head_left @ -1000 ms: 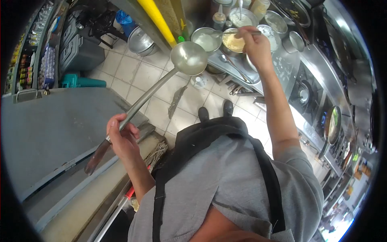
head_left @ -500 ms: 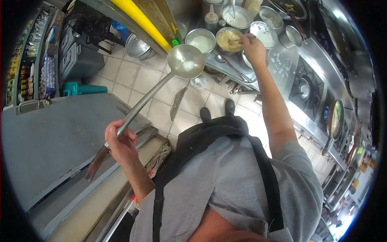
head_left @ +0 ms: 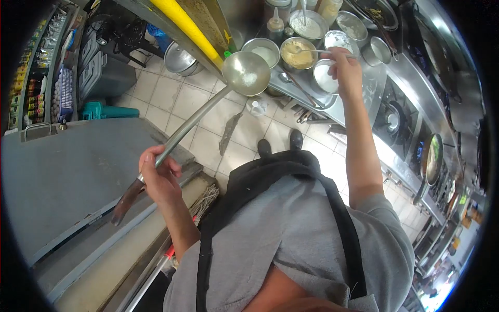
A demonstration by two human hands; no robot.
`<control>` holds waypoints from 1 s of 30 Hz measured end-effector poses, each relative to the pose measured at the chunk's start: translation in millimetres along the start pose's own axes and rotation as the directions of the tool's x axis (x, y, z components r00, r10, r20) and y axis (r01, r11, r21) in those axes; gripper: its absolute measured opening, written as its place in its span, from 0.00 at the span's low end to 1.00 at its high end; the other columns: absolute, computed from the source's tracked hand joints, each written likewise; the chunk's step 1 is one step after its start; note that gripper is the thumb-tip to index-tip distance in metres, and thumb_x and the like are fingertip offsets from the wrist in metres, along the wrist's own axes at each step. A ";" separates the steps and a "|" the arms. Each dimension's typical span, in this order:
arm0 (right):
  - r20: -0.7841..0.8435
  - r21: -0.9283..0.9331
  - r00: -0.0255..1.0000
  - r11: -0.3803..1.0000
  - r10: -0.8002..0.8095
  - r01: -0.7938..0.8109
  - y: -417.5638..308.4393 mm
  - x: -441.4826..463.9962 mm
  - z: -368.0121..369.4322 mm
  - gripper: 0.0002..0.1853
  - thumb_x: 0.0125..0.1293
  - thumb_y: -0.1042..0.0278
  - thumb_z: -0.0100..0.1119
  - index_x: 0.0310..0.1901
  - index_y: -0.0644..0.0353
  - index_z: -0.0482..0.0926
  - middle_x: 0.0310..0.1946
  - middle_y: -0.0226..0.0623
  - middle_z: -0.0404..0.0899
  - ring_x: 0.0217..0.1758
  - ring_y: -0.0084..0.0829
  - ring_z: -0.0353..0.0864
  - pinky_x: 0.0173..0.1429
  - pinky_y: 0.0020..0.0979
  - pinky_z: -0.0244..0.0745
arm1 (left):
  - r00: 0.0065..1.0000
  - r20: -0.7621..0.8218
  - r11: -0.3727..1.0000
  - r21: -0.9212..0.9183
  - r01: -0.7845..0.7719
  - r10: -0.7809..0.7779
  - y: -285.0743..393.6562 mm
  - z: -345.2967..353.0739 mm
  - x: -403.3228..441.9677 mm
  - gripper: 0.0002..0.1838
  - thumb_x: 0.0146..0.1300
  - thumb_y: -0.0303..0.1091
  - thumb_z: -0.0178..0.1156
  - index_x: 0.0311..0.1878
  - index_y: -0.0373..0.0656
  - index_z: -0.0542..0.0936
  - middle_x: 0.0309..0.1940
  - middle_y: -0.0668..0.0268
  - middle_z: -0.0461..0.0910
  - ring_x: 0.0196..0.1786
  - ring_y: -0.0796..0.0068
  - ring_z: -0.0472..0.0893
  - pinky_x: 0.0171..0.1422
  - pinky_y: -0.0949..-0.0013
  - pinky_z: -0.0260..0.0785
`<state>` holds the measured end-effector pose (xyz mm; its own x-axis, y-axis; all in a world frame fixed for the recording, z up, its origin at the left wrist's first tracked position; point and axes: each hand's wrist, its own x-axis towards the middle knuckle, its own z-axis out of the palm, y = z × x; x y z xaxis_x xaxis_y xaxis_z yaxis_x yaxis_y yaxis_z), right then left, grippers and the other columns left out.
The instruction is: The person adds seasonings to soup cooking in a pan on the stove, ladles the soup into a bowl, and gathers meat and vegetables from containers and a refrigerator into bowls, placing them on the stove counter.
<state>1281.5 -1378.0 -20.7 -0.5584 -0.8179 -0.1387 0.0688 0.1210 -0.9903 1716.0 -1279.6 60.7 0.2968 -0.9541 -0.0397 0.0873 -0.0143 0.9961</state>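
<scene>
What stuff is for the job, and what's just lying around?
For the job, it seems:
ladle with white stuff, left hand
spoon, right hand
yellow stuff at its tip

Just lying about:
squeeze bottle
frying pan
pot on the floor

A commercial kitchen is shown, its steel counter lined with metal bowls of white and yellowish powders and squeeze bottles. A gas burner is set into the adjoining range, beside which a pan is seen. Jars and packets are stacked on shelving across the tiled floor, where a large pot is placed.
</scene>
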 end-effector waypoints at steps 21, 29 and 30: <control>-0.091 -0.675 0.979 0.734 -0.182 0.073 62.8 -17.3 -79.0 0.15 0.70 0.54 0.54 0.44 0.54 0.86 0.34 0.35 0.89 0.38 0.39 0.88 0.46 0.37 0.79 | 0.995 0.101 0.999 0.049 -0.022 0.017 -2.5 28.1 0.0 0.20 0.78 0.45 0.43 0.46 0.39 0.77 0.20 0.66 0.73 0.21 0.79 0.72 0.21 0.76 0.60; -0.126 -0.319 0.992 0.946 0.015 -0.054 80.5 -13.6 -77.7 0.14 0.70 0.60 0.56 0.45 0.61 0.84 0.33 0.35 0.89 0.23 0.25 0.80 0.30 0.28 0.74 | 0.997 0.075 0.999 0.040 -0.032 0.029 2.0 32.5 -5.1 0.20 0.78 0.46 0.43 0.46 0.39 0.78 0.19 0.66 0.72 0.20 0.78 0.72 0.21 0.76 0.59; -0.128 -0.233 0.991 0.970 0.038 -0.067 80.9 -13.9 -81.0 0.13 0.70 0.62 0.56 0.46 0.63 0.83 0.34 0.36 0.89 0.21 0.23 0.77 0.27 0.27 0.71 | 0.996 0.087 0.999 0.041 -0.028 0.025 1.0 30.0 -4.9 0.20 0.78 0.46 0.43 0.47 0.38 0.78 0.19 0.66 0.72 0.20 0.78 0.71 0.20 0.76 0.59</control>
<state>1227.9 -1311.3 -98.0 -0.6569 -0.7337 -0.1736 -0.0886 0.3038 -0.9486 1686.1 -1283.9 64.2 0.2154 -0.9765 -0.0082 0.0400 0.0004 0.9992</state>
